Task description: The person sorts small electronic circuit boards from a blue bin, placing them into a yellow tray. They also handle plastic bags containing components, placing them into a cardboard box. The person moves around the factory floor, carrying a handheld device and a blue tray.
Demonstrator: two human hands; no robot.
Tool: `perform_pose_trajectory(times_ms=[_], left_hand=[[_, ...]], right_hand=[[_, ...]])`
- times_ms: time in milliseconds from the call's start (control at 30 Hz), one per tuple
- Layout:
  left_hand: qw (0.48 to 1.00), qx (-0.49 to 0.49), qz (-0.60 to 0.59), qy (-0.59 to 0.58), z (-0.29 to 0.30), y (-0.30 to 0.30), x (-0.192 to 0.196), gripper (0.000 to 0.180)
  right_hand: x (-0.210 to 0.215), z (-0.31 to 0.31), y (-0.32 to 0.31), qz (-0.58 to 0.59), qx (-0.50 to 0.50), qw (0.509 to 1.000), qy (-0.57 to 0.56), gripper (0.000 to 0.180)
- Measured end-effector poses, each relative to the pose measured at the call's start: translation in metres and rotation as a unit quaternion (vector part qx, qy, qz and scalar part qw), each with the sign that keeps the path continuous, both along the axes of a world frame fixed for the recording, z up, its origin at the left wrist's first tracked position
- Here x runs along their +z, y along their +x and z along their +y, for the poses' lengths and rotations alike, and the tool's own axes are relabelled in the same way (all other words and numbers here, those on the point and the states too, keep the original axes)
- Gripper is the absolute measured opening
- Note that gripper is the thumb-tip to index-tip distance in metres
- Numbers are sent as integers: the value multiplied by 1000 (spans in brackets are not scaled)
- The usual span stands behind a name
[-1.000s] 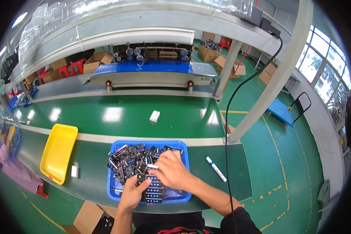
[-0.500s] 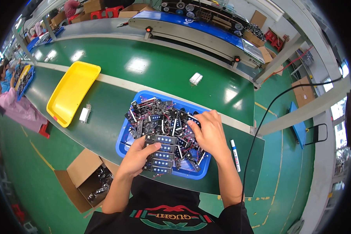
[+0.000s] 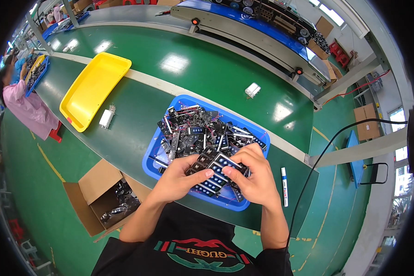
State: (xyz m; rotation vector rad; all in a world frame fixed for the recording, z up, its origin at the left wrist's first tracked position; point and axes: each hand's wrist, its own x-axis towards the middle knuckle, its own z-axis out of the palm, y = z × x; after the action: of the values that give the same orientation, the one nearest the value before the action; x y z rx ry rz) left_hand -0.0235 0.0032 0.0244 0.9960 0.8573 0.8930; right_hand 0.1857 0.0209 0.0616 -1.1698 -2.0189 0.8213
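Both hands meet over the near part of a blue tray [image 3: 183,97] heaped with small black modules, red wires and white strips. My left hand [image 3: 177,179] grips a row of flat black modules [image 3: 210,172] with blue-white dots, its thumb lying across them. My right hand [image 3: 257,179] is closed on the right end of the same row, thumb on top and fingers behind. The modules lie side by side and tilt up toward the right. My fingers hide part of the row and of the heap under it.
Left on the bench are a yellow tray [image 3: 91,87] and a white block [image 3: 107,117]; another white block [image 3: 252,90] lies farther back. A paint marker [image 3: 284,186] lies right. A cardboard box [image 3: 96,184] stands lower left. A black cable [image 3: 327,149] hangs right. A co-worker [image 3: 27,108] sits far left.
My right hand has come from the heap in the tray to the row of modules. The row has turned from upright to slanted. The whole view has shifted a little.
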Motion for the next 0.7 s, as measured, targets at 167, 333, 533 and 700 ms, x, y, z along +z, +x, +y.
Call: perform_pose_trajectory(times_ms=[167, 333, 533, 700], left_hand=[[997, 38, 49, 48, -4, 11, -3, 17], [998, 39, 6, 43, 0, 10, 1, 19], [998, 33, 4, 60, 10, 11, 2, 19], [995, 0, 50, 89, 7, 12, 9, 17]], right_hand=[[-1, -3, -9, -70, -50, 983, 160, 12], [-8, 2, -1, 28, -92, 995, -1, 18], [8, 2, -17, -95, -128, 967, 201, 19], [-5, -1, -9, -79, -73, 977, 187, 13]])
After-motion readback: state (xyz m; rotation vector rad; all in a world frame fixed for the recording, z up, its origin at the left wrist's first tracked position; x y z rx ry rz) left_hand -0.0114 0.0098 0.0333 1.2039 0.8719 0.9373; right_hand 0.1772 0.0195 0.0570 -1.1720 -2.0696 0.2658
